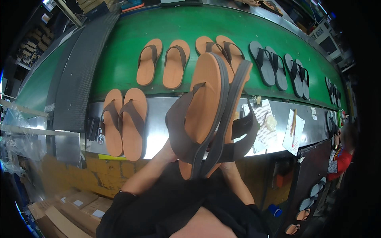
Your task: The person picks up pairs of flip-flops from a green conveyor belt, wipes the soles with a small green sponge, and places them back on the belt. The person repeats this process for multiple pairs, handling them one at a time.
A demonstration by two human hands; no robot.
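Observation:
Close in front of me I hold up a pair of flip-flops with tan footbeds, dark grey soles and brown straps, pressed sole to sole. My left hand (170, 151) grips the left flip-flop (203, 105) low down, its fingers mostly hidden behind the strap. My right hand (227, 166) is closed on the right flip-flop (234, 93) near its lower end, the fingers largely out of sight. That one is seen edge-on, its strap bulging to the right. Both flip-flops stand nearly upright, toes up. Another tan pair (134, 123) lies on the metal ledge (158, 109) to the left.
Tan flip-flops (174, 65) and grey ones (268, 65) lie on the green belt (119, 51) beyond. A clipped paper sheet (264, 119) and a pen on paper (293, 123) rest on the ledge. Cardboard boxes (85, 202) stand lower left. A person in red (343, 162) is at right.

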